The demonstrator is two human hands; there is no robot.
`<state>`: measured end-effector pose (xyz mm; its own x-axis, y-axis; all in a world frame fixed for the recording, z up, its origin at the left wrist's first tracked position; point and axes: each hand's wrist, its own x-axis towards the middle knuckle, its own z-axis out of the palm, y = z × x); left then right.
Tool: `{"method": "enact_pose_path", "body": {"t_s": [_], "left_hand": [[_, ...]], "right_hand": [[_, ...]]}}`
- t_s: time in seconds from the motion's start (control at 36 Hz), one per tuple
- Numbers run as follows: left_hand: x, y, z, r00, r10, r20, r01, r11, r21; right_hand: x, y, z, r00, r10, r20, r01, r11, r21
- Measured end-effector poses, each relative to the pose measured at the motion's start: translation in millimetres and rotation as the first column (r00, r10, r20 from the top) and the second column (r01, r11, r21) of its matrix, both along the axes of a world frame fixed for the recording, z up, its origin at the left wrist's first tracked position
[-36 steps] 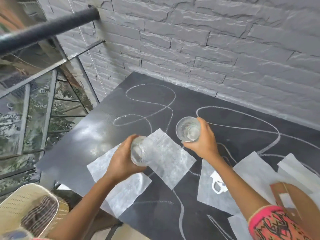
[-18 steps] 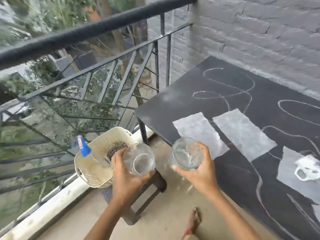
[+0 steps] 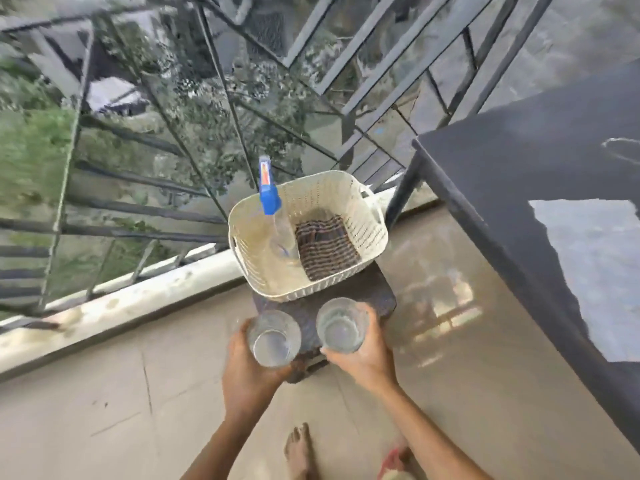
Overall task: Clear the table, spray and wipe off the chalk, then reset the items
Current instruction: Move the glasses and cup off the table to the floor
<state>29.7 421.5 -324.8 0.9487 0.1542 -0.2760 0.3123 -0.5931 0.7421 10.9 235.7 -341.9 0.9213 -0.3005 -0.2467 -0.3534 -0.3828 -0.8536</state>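
The left hand grips one clear glass and the right hand grips a second glass, side by side over the near edge of a dark stool. A cream basket sits on the stool (spray bottle and striped cloth inside). The black counter, marked with chalk, stands to the right.

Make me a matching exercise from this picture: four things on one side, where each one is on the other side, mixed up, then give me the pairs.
Things:
1 spray bottle
2 striped cloth
3 white paper sheet
4 basket

Places:
A on the black table
B on the dark stool
C upright inside the basket, head above its rim
D folded on the basket's floor

Pairs: 1-C, 2-D, 3-A, 4-B.
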Motion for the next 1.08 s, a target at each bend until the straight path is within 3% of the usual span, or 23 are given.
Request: {"method": "enact_pose_path", "body": {"t_s": [0.28, 0.47, 0.69, 0.89, 1.08], "left_hand": [[26.4, 1.9, -58.4, 1.000, 0.029, -0.010, -0.029, 0.998, -0.059], [28.2, -3.8, -69.0, 0.999, 0.045, 0.001, -0.045, 0.990, -0.130], [27.8, 0.3, -70.1, 0.995, -0.042, -0.090, 0.029, 0.989, -0.147], [14.1, 1.5, -27.8, 0.990, -0.128, -0.064, 0.128, 0.992, 0.000], [8.6, -25.5, 74.2, 0.911, -0.347, 0.222, 0.333, 0.938, 0.099]], "right_hand": [[37.3, 14.2, -58.3, 0.996, 0.082, -0.042, -0.085, 0.992, -0.088], [41.2, 17.6, -60.8, 0.995, 0.095, -0.006, -0.095, 0.991, -0.096], [39.3, 18.5, -55.4, 0.989, 0.115, -0.088, -0.124, 0.987, -0.101], [31.2, 10.3, -21.0, 0.993, 0.096, -0.065, -0.104, 0.987, -0.123], [18.9, -3.5, 85.0, 0.984, -0.056, 0.169, 0.076, 0.991, -0.113]]}}
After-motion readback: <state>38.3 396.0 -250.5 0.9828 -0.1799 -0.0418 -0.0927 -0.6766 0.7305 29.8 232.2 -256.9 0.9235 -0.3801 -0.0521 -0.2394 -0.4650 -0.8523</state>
